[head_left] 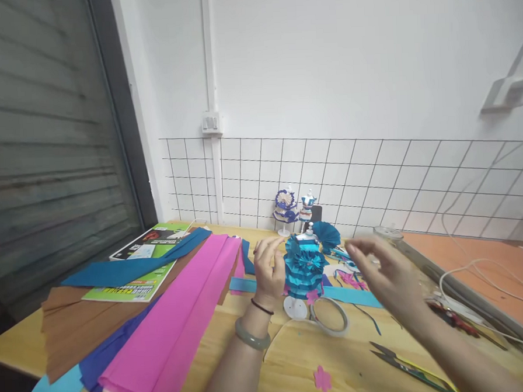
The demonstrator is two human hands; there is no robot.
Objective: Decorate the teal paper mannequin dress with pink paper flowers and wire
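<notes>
A small white dress-form stand wears a layered turquoise paper dress (307,272) with a pleated rosette on its front and pink paper flowers near the hem. My left hand (269,271) is raised at the dress's left side, fingers loosely bent and thumb apart; whether it touches the paper I cannot tell. To the right of the dress, my right hand (386,271) hangs in the air, slightly blurred. Its thumb and forefinger meet at the tips, and anything between them is too small to make out. Behind the dress a dark teal pleated fan (326,236) stands out.
A roll of tape (331,316) lies by the stand's base. Nearer me are a pink paper flower (322,380) and thread snips (406,367). Pink crepe paper (175,317), other coloured strips and a green magazine (139,287) cover the left. Two decorated dress forms (285,209) stand behind.
</notes>
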